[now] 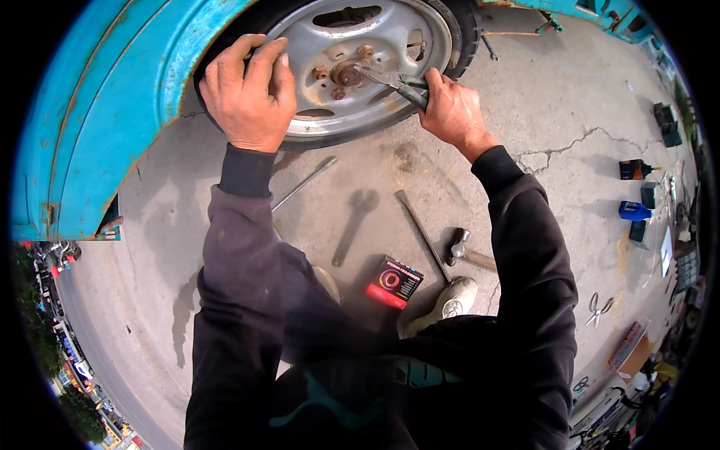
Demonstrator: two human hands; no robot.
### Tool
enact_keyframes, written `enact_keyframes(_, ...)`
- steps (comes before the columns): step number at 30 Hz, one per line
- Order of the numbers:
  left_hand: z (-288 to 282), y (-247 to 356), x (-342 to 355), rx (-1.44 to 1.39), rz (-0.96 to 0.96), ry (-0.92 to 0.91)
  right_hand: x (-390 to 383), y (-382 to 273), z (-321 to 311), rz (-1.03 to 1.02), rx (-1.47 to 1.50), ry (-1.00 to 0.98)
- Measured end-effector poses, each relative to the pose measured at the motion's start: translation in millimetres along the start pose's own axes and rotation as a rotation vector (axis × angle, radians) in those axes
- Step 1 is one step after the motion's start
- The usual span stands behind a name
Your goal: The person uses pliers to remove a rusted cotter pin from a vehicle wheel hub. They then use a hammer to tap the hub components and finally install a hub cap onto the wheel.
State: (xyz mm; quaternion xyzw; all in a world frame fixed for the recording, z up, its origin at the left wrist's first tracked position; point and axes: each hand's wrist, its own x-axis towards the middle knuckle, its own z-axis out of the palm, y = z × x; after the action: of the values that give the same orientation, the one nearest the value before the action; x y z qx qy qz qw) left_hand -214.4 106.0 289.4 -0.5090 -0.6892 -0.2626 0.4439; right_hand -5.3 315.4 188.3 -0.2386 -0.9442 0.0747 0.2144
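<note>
My left hand rests at the left edge of the wheel's silver rim, beside the dark tyre, fingers bent and slightly apart with nothing visible in them. My right hand grips dark-handled pliers, their jaws at the rusty centre hub. Rusty bolts surround the hub. The turquoise rusted bodywork arches over the tyre at the left. Below the wheel lie a long bar, a spanner, a second bar, a hammer and a red-and-black box.
My shoe is beside the hammer. Along the right stand dark containers and a blue bottle, with scissors and a cardboard tray lower down. A road runs at the far left, and cracks cross the concrete.
</note>
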Motion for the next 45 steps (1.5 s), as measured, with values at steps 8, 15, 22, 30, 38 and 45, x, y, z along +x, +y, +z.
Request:
enact_keyframes(8, 3.8, 3.6, 1.7, 0.010, -0.017, 0.002, -15.8, -25.0, 11.4, 0.144, 0.009, 0.046)
enact_keyframes(15, 1.0, 10.3, 2.3, -0.097, 0.006, -0.063, -16.2, -26.8, 14.4, 0.202, 0.015, -0.107)
enact_keyframes(22, -2.8, 17.9, 3.1, -0.128, -0.003, -0.167, -25.2, -40.0, 50.0, 0.181, 0.131, 0.090)
enact_keyframes(30, -5.8, 13.5, 1.0, -0.151, 0.012, -0.152, -39.1, -36.3, -13.7, 0.276, 0.249, -0.279)
enact_keyframes(38, -3.3, 12.5, 4.9, -0.179, -0.012, -0.115, -10.4, -50.2, -60.4, 0.124, 0.014, -0.025)
enact_keyframes(45, -6.9, 7.5, 6.2, -0.237, -0.031, -0.086, -11.7, -49.3, -69.5, 0.196, 0.208, 0.166)
